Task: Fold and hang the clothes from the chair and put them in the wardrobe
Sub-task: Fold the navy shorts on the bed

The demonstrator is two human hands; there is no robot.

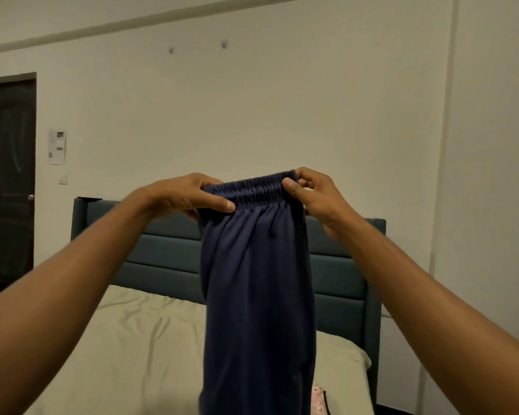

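Here, both hands, left hand point(189, 194) and right hand point(315, 196), are pinching navy trousers' point(256, 280) waistband above the bed point(117, 348); folding and wardrobe steps are likely remaining.

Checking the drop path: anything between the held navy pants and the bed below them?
Nothing visible. Left hand and right hand pinch the waistband of the navy pants, which hang above the bed. A pink item lies just to their right; the wardrobe is out of view.

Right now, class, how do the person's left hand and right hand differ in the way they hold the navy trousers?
The left hand lies lower, thumb stretched flat along the trousers' waistband; the right hand sits higher, thumb pinching the waistband's corner. The left hand shows its back; the right hand shows curled fingers. Both grip the elastic waistband, holding the trousers hanging above the bed.
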